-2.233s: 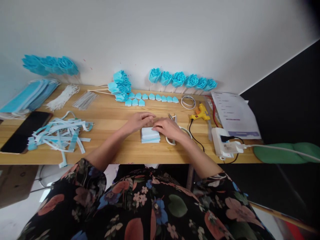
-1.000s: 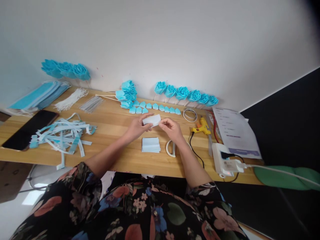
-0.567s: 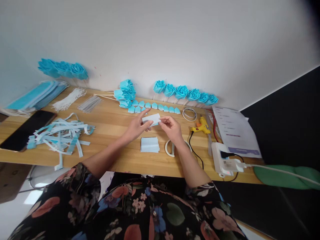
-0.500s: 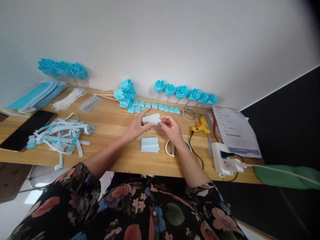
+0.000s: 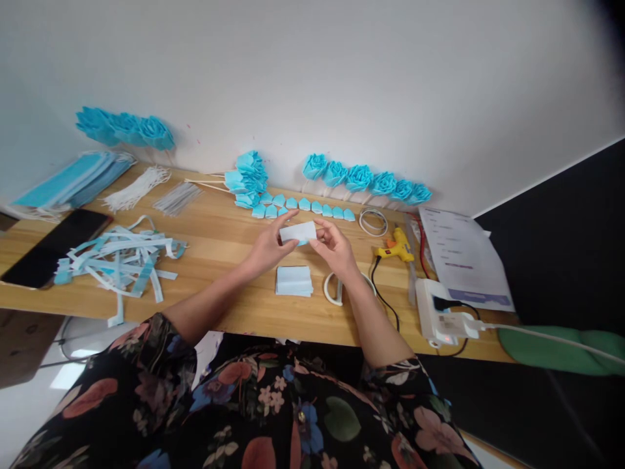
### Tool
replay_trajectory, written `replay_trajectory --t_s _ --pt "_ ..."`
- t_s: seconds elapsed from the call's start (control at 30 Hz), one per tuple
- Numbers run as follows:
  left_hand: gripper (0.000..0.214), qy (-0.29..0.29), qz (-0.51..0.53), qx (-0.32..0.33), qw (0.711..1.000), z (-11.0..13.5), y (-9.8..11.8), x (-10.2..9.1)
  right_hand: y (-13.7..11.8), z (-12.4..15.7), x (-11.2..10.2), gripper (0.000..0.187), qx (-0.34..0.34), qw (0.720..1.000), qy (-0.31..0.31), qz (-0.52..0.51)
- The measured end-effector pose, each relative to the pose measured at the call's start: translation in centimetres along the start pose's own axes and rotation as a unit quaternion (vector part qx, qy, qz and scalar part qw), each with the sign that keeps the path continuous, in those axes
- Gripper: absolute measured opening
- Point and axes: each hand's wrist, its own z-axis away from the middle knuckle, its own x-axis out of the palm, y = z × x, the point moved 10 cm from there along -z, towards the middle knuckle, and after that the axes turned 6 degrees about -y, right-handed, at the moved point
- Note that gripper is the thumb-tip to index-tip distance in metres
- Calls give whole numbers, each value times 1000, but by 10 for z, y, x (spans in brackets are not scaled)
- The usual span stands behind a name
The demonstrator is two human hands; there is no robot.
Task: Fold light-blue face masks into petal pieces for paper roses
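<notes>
My left hand [image 5: 267,246] and my right hand [image 5: 333,245] together pinch a small pale blue rectangle of mask fabric [image 5: 297,232], held above the wooden table [image 5: 215,241]. The left fingers grip its left end, the right fingers its right end. Just below the hands lies a small stack of the same pale blue rectangles [image 5: 293,281]. White-handled scissors [image 5: 334,289] rest right of the stack, partly behind my right wrist.
A row of folded blue petals [image 5: 303,207], blue fabric roses [image 5: 364,178] by the wall, cut mask strips [image 5: 120,257], a black phone [image 5: 51,246], face masks [image 5: 73,184], a yellow glue gun [image 5: 396,246], a white power strip [image 5: 442,316] and papers [image 5: 456,254].
Both hands lifted one rectangle off the stack and raised it above the table. Since then they have only shifted slightly while holding it.
</notes>
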Motion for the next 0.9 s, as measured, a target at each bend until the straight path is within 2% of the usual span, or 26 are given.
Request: replay_trajectory --t_s 0.1,0.23,0.33,0.47,0.5,0.57,0.67,0.77,0.9 --pt "65 -11 -30 -3 999 3 3 3 1 1 7 61 15 999 -32 7" --pt "62 12 -33 -2 999 6 9 -1 0 3 9 57 21 999 -36 31" --pt "66 29 52 7 998 5 10 -3 -2 4 7 54 14 998 -20 60" --pt "81 -9 212 -21 977 1 1 8 -6 6 -4 54 -14 997 31 72" --pt "77 -25 227 -39 973 1 -3 13 -6 6 -5 54 -22 997 38 66" --pt "56 -56 226 -81 969 2 -11 22 -6 6 -4 55 -30 997 38 53" --pt "29 -62 201 -134 968 7 -25 26 -5 6 1 55 -23 998 25 57" --pt "28 -31 212 -158 964 9 -34 22 -7 6 3 53 -21 997 19 78" --pt "24 -20 311 -165 936 5 -36 19 -19 6 -6 51 -52 993 34 105"
